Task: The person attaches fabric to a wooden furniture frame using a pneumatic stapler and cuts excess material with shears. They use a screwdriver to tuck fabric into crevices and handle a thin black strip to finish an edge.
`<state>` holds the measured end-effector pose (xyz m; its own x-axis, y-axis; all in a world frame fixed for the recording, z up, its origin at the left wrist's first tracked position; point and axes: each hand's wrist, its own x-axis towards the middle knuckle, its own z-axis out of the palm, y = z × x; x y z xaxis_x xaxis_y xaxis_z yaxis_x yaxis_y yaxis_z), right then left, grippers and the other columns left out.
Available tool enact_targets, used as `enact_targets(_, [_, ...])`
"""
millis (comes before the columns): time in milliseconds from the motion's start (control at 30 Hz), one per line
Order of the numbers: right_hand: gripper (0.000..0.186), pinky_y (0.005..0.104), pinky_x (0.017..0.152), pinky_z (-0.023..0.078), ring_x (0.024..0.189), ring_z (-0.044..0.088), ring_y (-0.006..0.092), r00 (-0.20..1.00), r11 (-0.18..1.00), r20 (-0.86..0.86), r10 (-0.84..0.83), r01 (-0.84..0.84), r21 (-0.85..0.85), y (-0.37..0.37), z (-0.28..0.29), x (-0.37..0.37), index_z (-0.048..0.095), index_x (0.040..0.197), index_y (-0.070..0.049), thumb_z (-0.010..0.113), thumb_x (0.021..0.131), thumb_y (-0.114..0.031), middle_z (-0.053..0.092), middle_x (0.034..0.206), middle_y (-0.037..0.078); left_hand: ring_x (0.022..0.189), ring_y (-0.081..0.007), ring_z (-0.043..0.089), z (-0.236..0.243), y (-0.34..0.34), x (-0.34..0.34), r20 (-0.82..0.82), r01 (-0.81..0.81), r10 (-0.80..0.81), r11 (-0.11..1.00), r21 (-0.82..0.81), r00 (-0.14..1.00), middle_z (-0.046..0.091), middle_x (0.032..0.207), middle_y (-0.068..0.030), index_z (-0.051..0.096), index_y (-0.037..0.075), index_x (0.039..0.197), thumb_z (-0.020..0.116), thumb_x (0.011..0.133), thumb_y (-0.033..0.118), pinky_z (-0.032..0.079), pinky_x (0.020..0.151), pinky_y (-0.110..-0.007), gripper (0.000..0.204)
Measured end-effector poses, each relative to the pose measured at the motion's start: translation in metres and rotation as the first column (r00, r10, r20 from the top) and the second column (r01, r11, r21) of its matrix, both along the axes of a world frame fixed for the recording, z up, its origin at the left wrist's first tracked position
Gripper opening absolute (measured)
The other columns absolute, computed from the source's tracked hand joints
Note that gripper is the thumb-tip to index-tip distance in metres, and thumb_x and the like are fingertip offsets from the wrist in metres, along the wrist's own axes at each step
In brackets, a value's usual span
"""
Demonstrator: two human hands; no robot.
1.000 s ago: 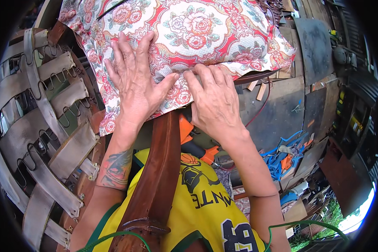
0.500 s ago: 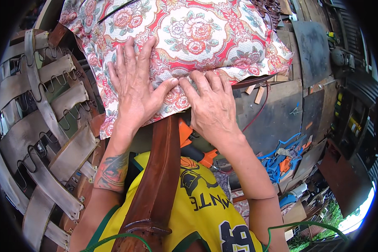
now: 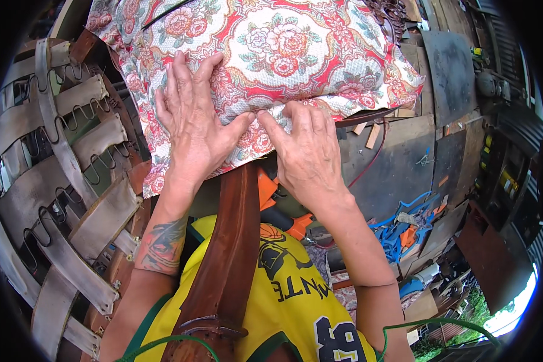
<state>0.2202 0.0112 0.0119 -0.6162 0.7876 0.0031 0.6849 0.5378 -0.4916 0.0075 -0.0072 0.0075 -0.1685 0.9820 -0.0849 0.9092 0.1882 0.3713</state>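
Red-and-white floral upholstery fabric is stretched over a padded piece in front of me, its loose edge hanging toward my body. My left hand lies on it with fingers spread, thumb pointing at the other hand. Close beside that thumb, my right hand has its fingers bent and pressed together on a fold of the fabric near the edge; the fingertips are partly hidden. A curved, dark-brown wooden furniture piece runs from under the fabric toward me. Behind it shows an orange-and-black tool, mostly covered.
At left stands a frame with woven grey straps and bent wire springs. Wood offcuts and a red hose lie on the dark floor boards. A heap of blue and orange scraps is at right.
My right hand's fingers have bunched slightly and shifted a little to the right along the fold. My left hand's fingers are bent a bit more, staying on the same spot.
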Motion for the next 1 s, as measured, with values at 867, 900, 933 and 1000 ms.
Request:
enact_targets(867, [0.042, 0.0465, 0.109, 0.045, 0.114, 0.060, 0.0294, 0.982, 0.983, 0.117, 0.148, -0.159, 0.095, 0.015, 0.002, -0.004, 0.072, 0.126, 0.001, 0.072, 0.087, -0.015, 0.062, 0.115, 0.012, 0.169, -0.0480, 0.018, -0.001, 0.000, 0.001, 0.037, -0.033, 0.033, 0.999, -0.010, 0.999, 0.024, 0.180, -0.0246, 0.042, 0.027, 0.168, 0.092, 0.075, 0.042, 0.006, 0.130, -0.076, 0.107])
enact_targets(900, [0.042, 0.0459, 0.109, 0.046, 0.114, 0.060, 0.0295, 0.979, 0.973, 0.113, 0.171, -0.186, 0.135, 0.014, 0.000, -0.004, 0.071, 0.127, 0.001, 0.071, 0.088, -0.016, 0.063, 0.116, 0.012, 0.170, -0.0470, 0.017, -0.002, 0.000, 0.001, 0.031, -0.038, 0.039, 0.999, -0.027, 0.999, 0.024, 0.181, -0.0233, 0.042, 0.027, 0.169, 0.093, 0.075, 0.043, 0.006, 0.130, -0.075, 0.108])
enact_targets(933, [0.042, 0.0458, 0.108, 0.046, 0.115, 0.060, 0.0296, 0.980, 0.970, 0.099, 0.174, -0.188, 0.154, 0.012, -0.001, -0.004, 0.071, 0.127, 0.002, 0.070, 0.089, -0.016, 0.063, 0.117, 0.012, 0.170, -0.0461, 0.017, -0.002, 0.000, 0.000, 0.024, -0.041, 0.042, 0.999, -0.028, 0.999, 0.023, 0.182, -0.0220, 0.041, 0.028, 0.169, 0.093, 0.075, 0.044, 0.007, 0.131, -0.074, 0.109])
enact_targets(1000, [0.041, 0.0455, 0.107, 0.047, 0.117, 0.060, 0.0298, 0.981, 0.955, 0.080, 0.177, -0.191, 0.227, 0.009, -0.002, -0.006, 0.072, 0.126, 0.003, 0.068, 0.090, -0.017, 0.065, 0.120, 0.013, 0.170, -0.0461, 0.017, -0.003, 0.000, 0.000, 0.023, -0.038, 0.039, 0.999, -0.020, 0.999, 0.023, 0.182, -0.0220, 0.041, 0.028, 0.169, 0.093, 0.075, 0.043, 0.007, 0.131, -0.074, 0.109])
